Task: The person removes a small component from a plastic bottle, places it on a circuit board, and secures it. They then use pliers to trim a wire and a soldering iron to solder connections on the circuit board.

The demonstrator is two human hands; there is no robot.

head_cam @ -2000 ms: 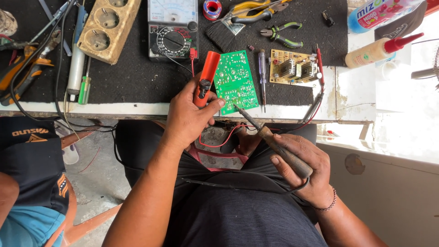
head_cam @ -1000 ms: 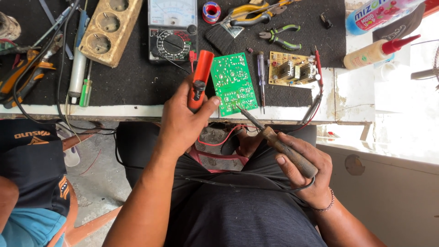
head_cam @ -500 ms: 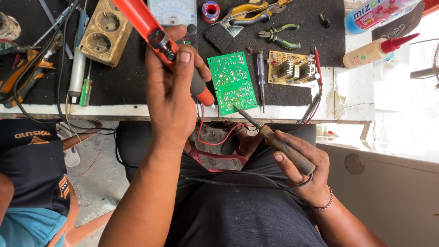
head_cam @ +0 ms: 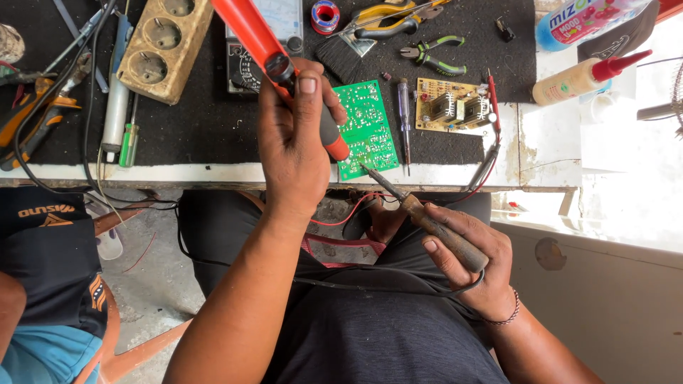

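My left hand (head_cam: 295, 142) grips an orange and black desoldering pump (head_cam: 263, 50), lifted above the bench with its tip near the left edge of a green circuit board (head_cam: 370, 131). My right hand (head_cam: 469, 259) holds a soldering iron (head_cam: 420, 213) by its wooden handle. The iron's metal tip rests at the board's lower edge, by the bench front. The board lies flat on the black mat.
On the black mat (head_cam: 192, 128) lie a brown circuit board (head_cam: 452, 105), a screwdriver (head_cam: 403, 121), pliers (head_cam: 430, 57), a brush (head_cam: 348, 57), a solder roll (head_cam: 326, 16), a multimeter (head_cam: 245, 60) and a beige socket strip (head_cam: 163, 46). A glue bottle (head_cam: 587, 77) lies right. Another person's dark sleeve (head_cam: 50, 256) is at left.
My left hand picked the orange pump up off the mat and raised it, turning it so its long body points up and left. My right hand and the iron barely moved.
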